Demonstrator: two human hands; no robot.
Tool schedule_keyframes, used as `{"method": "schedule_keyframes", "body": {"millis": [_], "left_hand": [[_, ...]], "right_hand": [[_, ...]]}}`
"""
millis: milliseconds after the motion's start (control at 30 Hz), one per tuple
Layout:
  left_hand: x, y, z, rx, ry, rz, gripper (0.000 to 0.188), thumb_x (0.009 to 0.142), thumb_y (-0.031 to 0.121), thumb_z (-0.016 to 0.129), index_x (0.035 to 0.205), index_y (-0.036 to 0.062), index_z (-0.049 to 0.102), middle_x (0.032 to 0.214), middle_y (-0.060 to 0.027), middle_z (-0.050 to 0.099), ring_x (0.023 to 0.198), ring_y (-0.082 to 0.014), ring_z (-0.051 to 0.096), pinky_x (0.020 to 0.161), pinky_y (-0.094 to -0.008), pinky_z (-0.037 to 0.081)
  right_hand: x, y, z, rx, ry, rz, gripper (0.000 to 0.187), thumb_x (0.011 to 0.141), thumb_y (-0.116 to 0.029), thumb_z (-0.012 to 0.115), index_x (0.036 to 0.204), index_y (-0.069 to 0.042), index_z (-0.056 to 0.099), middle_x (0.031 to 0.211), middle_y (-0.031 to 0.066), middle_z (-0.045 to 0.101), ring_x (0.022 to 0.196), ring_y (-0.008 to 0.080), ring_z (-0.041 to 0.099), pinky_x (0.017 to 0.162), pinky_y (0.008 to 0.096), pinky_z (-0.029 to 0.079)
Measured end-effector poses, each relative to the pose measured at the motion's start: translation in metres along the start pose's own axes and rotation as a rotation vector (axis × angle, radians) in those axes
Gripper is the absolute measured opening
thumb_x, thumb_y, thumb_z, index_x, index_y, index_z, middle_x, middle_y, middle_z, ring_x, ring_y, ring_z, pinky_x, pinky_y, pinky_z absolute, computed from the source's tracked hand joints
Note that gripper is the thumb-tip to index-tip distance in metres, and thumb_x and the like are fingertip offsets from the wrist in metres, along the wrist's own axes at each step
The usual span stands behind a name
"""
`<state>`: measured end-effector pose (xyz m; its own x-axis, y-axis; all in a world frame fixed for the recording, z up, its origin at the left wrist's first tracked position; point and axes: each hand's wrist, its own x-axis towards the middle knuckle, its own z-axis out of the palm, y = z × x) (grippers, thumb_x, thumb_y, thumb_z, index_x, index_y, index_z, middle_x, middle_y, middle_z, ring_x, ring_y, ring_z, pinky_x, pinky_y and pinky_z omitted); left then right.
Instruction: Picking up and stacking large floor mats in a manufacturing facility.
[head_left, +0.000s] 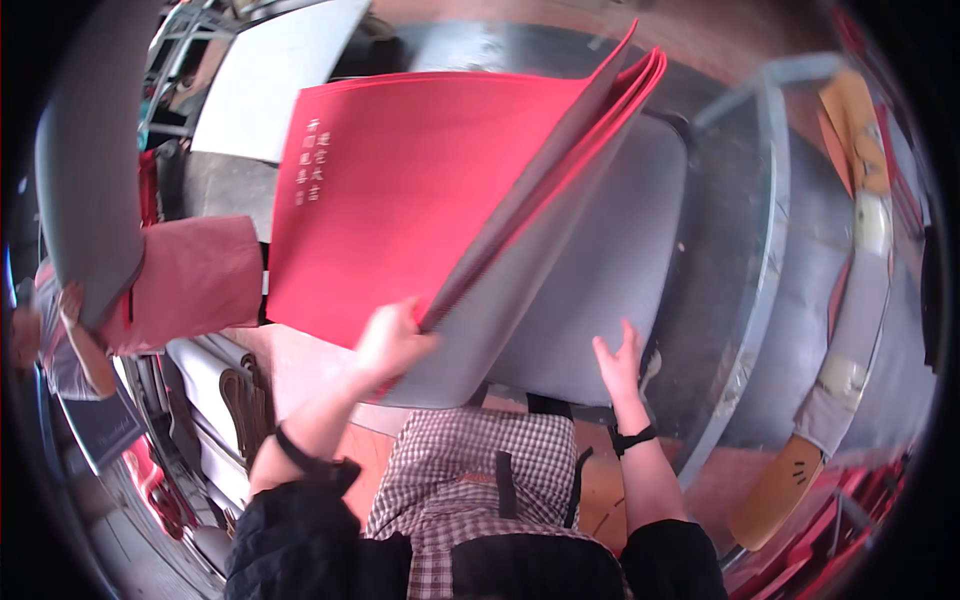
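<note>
My left hand (392, 345) is closed on the near edge of a large red mat (410, 170) with gold characters printed near its far left corner. The mat is lifted and bent over; its grey underside shows, and several layers seem to lie together at the upper right edge. To the right, a grey sheet with rounded corners (625, 230) lies under and beside the raised mat. Over its near right edge, my right hand (622, 368) has its fingers spread and holds nothing. Whether it touches the sheet I cannot tell.
At the left, a co-worker in a pink apron (195, 285) holds a tall grey sheet (95, 150). Folded grey and white sheets (225, 400) stand below. A metal frame (770, 230) and a long taped bundle (850, 320) lie at right. A white panel (275, 80) stands behind.
</note>
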<state>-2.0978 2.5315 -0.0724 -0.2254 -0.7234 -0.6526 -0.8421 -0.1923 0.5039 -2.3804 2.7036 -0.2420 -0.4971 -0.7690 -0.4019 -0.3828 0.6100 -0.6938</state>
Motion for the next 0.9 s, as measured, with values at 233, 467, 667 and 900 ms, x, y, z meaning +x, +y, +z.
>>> {"method": "schedule_keyframes", "body": {"millis": [233, 467, 667, 900], "left_hand": [[-0.048, -0.152, -0.164, -0.017, 0.624, -0.01, 0.035, 0.067, 0.001, 0.057, 0.102, -0.0019, 0.053, 0.074, -0.0086, 0.059, 0.07, -0.0124, 0.055, 0.067, -0.0272, 0.044], [-0.026, -0.353, -0.173, 0.545, 1.052, -0.233, 0.072, 0.07, 0.004, 0.06, 0.132, 0.0038, 0.023, 0.092, -0.0187, 0.058, 0.086, -0.0338, 0.055, 0.08, -0.0364, 0.043], [-0.019, -0.391, -0.011, -0.43, 0.658, -0.498, 0.083, 0.075, 0.02, 0.068, 0.137, 0.0065, 0.014, 0.129, -0.0202, 0.033, 0.118, -0.0297, 0.035, 0.098, -0.0354, 0.03], [-0.012, -0.327, 0.079, -0.965, 0.859, -0.761, 0.066, 0.084, 0.023, 0.057, 0.134, 0.0031, 0.02, 0.132, -0.0174, 0.032, 0.121, -0.0271, 0.032, 0.101, -0.0364, 0.024]], "right_hand": [[0.004, -0.083, 0.112, 0.36, -0.773, 0.117, 0.1, 0.073, -0.03, 0.069, 0.136, 0.0, -0.002, 0.141, 0.0239, 0.003, 0.132, 0.0298, 0.004, 0.106, 0.0373, 0.013], [0.012, -0.107, 0.261, 0.728, -0.892, 0.146, 0.121, 0.067, -0.021, 0.074, 0.129, -0.008, -0.029, 0.142, 0.0182, 0.0, 0.131, 0.0266, 0.011, 0.105, 0.0351, 0.017], [0.022, -0.089, 0.28, 0.626, -0.477, 0.228, 0.114, 0.057, -0.011, 0.077, 0.137, -0.01, -0.006, 0.134, 0.0178, 0.024, 0.12, 0.0277, 0.032, 0.099, 0.0393, 0.031], [0.019, -0.148, 0.251, 0.809, -0.446, 0.357, 0.083, 0.058, -0.002, 0.074, 0.124, 0.004, 0.026, 0.119, 0.0159, 0.042, 0.108, 0.0249, 0.044, 0.092, 0.0366, 0.037]]}}
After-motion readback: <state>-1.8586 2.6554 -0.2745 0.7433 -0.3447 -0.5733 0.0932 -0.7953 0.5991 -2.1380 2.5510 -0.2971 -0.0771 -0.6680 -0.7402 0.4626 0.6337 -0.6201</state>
